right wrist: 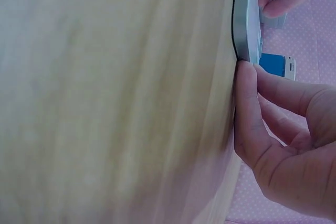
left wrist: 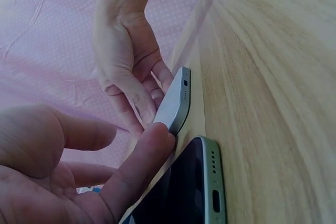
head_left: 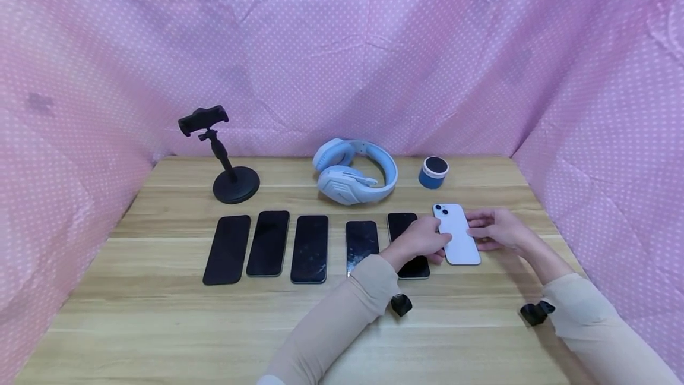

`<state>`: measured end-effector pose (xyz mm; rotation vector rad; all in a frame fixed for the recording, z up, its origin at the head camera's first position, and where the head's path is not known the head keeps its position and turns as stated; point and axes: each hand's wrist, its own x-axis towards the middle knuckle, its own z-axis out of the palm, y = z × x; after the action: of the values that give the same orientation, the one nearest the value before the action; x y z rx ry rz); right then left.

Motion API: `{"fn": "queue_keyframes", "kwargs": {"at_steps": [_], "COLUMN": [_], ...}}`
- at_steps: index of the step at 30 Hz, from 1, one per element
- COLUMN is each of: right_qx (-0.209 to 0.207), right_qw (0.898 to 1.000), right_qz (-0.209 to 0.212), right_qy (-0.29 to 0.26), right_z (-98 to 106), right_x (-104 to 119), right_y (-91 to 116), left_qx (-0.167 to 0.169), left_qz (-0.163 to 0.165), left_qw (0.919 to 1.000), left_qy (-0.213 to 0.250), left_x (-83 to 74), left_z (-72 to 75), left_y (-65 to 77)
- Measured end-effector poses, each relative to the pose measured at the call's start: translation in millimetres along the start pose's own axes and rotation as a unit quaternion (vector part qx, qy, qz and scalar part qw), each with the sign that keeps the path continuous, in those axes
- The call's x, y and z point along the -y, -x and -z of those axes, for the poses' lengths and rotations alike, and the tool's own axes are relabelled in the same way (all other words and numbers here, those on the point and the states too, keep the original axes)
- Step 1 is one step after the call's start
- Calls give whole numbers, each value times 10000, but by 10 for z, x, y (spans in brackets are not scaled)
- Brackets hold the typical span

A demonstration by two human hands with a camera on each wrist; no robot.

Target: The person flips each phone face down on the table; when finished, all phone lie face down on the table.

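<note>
A white phone (head_left: 461, 236) lies on the wooden table, back upward, its two camera lenses at the far left corner. My right hand (head_left: 499, 232) pinches the phone's right edge between thumb and fingertip, as the right wrist view shows. At its left edge is my left hand (head_left: 422, 237). In the left wrist view one finger (left wrist: 144, 161) touches the white phone's edge, while another digit stands apart above it. Beneath the left hand, partly hidden, lies a dark-screened phone (head_left: 414, 269). Another dark phone (head_left: 361, 245) lies left of it, partly covered by the sleeve.
Further left, three dark phones (head_left: 309, 248) lie in the same row. Behind the row stand a black phone stand (head_left: 235, 185), light-blue headphones (head_left: 347, 186) and a small blue speaker (head_left: 431, 178). Pink dotted cloth (head_left: 342, 64) hangs around the table (head_left: 176, 325).
</note>
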<state>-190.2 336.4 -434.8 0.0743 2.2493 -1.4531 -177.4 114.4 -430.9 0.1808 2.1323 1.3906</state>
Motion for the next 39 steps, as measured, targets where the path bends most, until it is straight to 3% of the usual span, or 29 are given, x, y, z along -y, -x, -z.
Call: {"fn": "queue_keyframes", "kwargs": {"at_steps": [3,8,15,22,27,32,39], "right_qx": [-69,-279,-98,236,456,783,1149], "right_qw": [9999,9981,9971,9951,9949,9939,9922], "right_qz": [25,270,609,895,880,770,476], "right_qy": [123,487,448,351,192,139,23], "right_z": [1,-27,-178,-383,-505,-582,-660], "right_x": [15,79,227,343,375,359,332], "right_y": [8,62,147,126,83,39,-39], "left_qx": [15,-51,-91,-225,-285,-228,-231], "left_qz": [-169,-739,-1118,-1119,-1191,-1267,-1016], "left_qw": [9997,9962,9935,9932,9922,9917,9944], "left_qy": [-172,-468,-216,-220,-246,75,-156], "left_x": [20,51,94,246,374,487,582], "left_z": [41,206,518,749,849,897,907], "left_y": [14,82,243,344,434,537,594]}}
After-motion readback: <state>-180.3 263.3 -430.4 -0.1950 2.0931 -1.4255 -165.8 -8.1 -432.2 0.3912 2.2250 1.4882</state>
